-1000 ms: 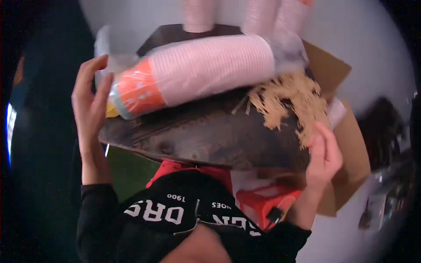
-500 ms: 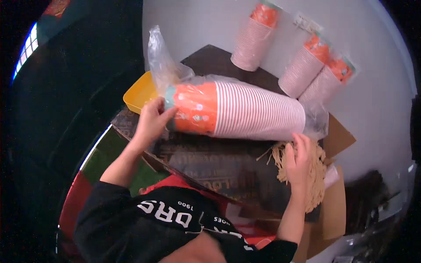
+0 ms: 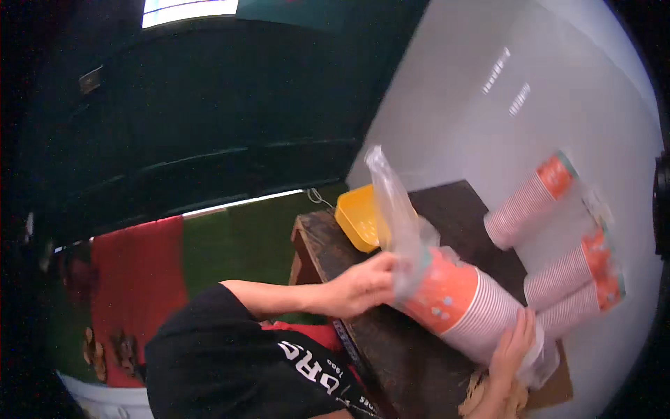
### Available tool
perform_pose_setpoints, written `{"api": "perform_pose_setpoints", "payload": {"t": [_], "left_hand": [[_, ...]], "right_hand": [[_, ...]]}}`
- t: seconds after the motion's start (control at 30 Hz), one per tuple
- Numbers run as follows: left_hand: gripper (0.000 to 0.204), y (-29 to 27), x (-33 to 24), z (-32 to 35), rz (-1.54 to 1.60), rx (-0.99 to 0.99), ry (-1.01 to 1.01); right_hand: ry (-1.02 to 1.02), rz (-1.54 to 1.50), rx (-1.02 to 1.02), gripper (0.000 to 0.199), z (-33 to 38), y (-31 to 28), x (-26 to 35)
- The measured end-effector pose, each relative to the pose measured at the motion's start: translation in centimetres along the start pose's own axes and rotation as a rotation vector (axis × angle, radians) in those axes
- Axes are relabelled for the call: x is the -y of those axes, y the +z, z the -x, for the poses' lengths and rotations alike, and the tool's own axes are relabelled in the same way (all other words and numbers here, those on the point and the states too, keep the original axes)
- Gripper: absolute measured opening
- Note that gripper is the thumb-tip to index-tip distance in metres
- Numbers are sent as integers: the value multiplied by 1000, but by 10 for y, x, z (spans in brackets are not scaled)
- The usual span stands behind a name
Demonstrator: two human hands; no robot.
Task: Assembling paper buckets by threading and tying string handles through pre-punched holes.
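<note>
A long stack of paper cups (image 3: pixel 481 314), pink-white at the rims with an orange end cup, lies in a clear plastic sleeve (image 3: pixel 391 192) across the dark table (image 3: pixel 447 199). My left hand (image 3: pixel 366 283) is closed on the sleeve beside the orange end, its fingertips partly hidden by the plastic. The loose tail of the sleeve stands up past that hand. Near the other end, my right hand (image 3: pixel 513 349) rests on the stack with its fingers stretched along the cups. Beneath my right forearm shows a bundle of beige strings (image 3: pixel 478 394).
A yellow tray (image 3: pixel 356 216) sits at the table's far left corner. Three wrapped cup stacks, one of them upper (image 3: pixel 523 209), lie to the right near the pale wall. Brown cardboard (image 3: pixel 562 387) is at the lower right. A red mat (image 3: pixel 136 279) with sandals (image 3: pixel 94 353) lies left.
My view has swung left, so the table sits further right. The cup stack has tilted, its right end now nearer me. My right hand has come onto the cups; my left has closed on the sleeve.
</note>
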State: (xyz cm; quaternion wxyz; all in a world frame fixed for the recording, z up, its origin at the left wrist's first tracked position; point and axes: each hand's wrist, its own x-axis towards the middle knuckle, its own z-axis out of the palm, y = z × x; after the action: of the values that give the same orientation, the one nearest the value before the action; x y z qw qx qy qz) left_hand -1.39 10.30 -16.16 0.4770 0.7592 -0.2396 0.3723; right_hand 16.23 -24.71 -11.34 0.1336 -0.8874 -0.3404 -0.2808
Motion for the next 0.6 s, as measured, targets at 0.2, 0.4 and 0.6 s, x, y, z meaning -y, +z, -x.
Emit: {"api": "perform_pose_setpoints", "payload": {"t": [0.2,0.4,0.6], "left_hand": [[10,-6,-15,6,233,-21,-300],[20,53,20,-12,256,-50,-259],[22,79,56,-63,-136,-234,189]], "right_hand": [[-76,-20,80,52,0,-1,32],[-132,72,136,55,13,-1,38],[-30,309,101,54,-22,33,-27]]}}
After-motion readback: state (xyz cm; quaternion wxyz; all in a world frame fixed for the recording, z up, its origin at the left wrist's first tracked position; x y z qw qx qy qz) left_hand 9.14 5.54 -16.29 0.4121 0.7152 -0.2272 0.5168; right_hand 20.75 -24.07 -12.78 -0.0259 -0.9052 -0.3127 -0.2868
